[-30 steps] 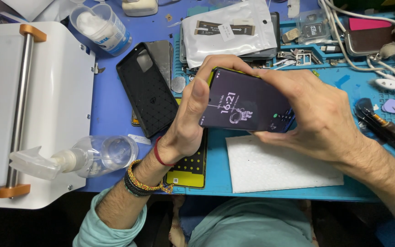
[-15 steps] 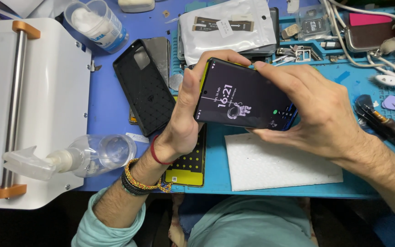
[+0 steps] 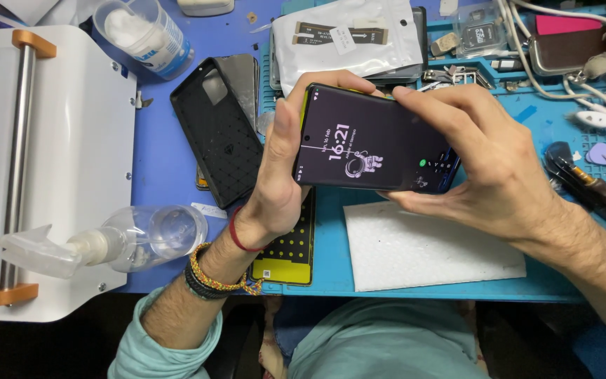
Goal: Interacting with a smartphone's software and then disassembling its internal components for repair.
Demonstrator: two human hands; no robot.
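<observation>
White machine (image 3: pixel 71 140) with a steel roller bar and orange end caps occupies the left of the bench. Blue mat (image 3: pixel 457 281) covers the centre and right; a white pad (image 3: pixel 429 249) lies flat on it near the front edge.

Phone (image 3: pixel 373 144), screen lit and facing up, is held level above the mat, between both hands, long axis running left to right.

Left hand (image 3: pixel 278 189): forearm rises from the lower left, wrist bent, thumb laid along the phone's left end, fingers curled behind the upper edge. Grip closed on the phone. Wrist carries bead bands and a red thread.

Right hand (image 3: pixel 492 165): forearm enters from the lower right, fingers wrapped over the top edge, thumb under the bottom right corner. Also clamped on the phone.

Black case (image 3: pixel 215 130) lies open-side up just left of the left hand. Clear spray bottle (image 3: pixel 106 242) lies on its side against the machine. Yellow dotted plate (image 3: pixel 289 253) sits under the left wrist. Plastic bag (image 3: pixel 359 38) holding a flex strip lies behind the phone. Brush (image 3: pixel 590 186) rests at the right edge.
</observation>
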